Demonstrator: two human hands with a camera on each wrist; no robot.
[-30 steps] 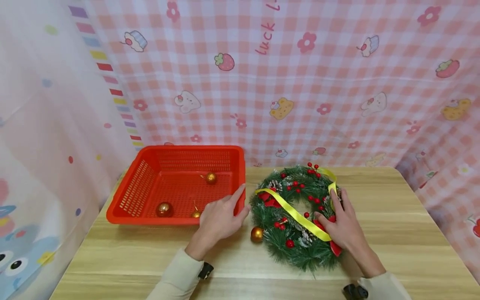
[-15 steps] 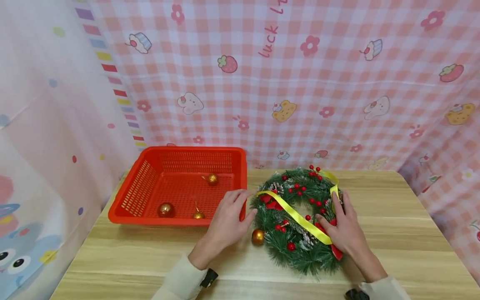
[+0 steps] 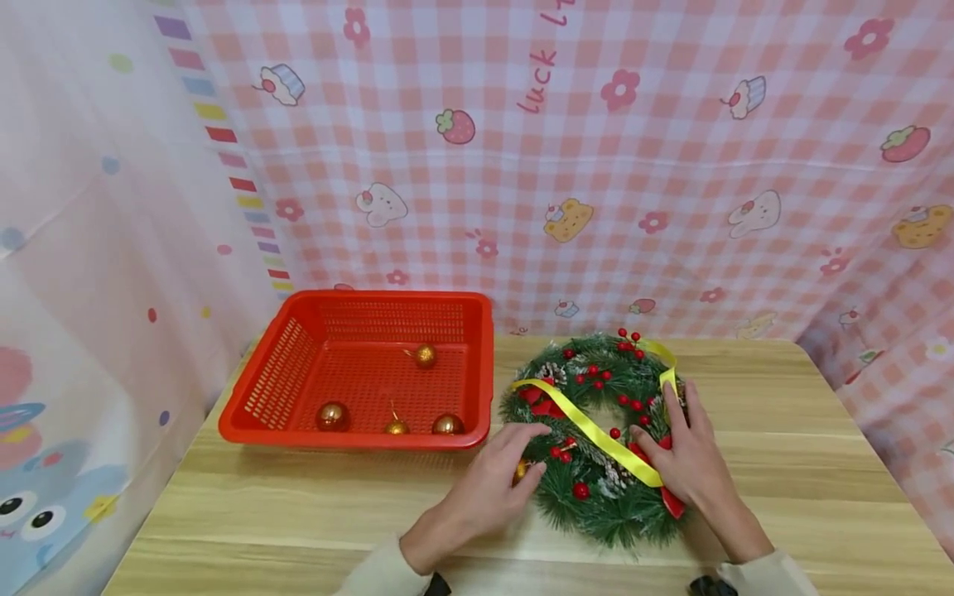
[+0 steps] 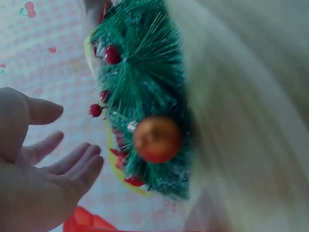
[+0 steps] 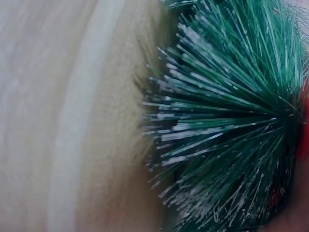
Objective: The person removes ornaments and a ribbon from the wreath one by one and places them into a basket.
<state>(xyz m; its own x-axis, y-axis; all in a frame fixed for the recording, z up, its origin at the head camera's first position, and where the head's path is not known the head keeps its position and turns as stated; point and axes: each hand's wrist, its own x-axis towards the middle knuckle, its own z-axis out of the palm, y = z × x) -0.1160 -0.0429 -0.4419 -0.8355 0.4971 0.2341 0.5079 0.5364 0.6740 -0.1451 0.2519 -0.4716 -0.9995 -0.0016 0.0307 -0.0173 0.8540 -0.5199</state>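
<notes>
A green Christmas wreath [image 3: 555, 488] with red berries, pine cones and red bows lies on the table, a yellow ribbon [image 3: 596, 434] draped across it. My right hand [image 3: 693, 459] rests on its right side, fingers extended along the ribbon and thumb toward the center hole. At the wreath's left edge, my left hand [image 3: 495, 480] hovers with spread fingers around a gold ball ornament [image 4: 157, 139], partly covered by that hand in the head view. In the left wrist view, a space shows between the fingers and the ball. Green needles fill much of the right wrist view.
Left of the wreath stands a red plastic basket [image 3: 358, 439]. Inside it are several gold ornaments, among them a shiny ball [image 3: 333, 416] and a glittery one [image 3: 425, 356]. A checked cloth [image 3: 477, 182] hangs behind the wooden table [image 3: 790, 463].
My left hand has moved right and toward me, from the basket's rim to the gold ball by the wreath. A ball in the basket's near right corner has come into sight. My right hand stays put.
</notes>
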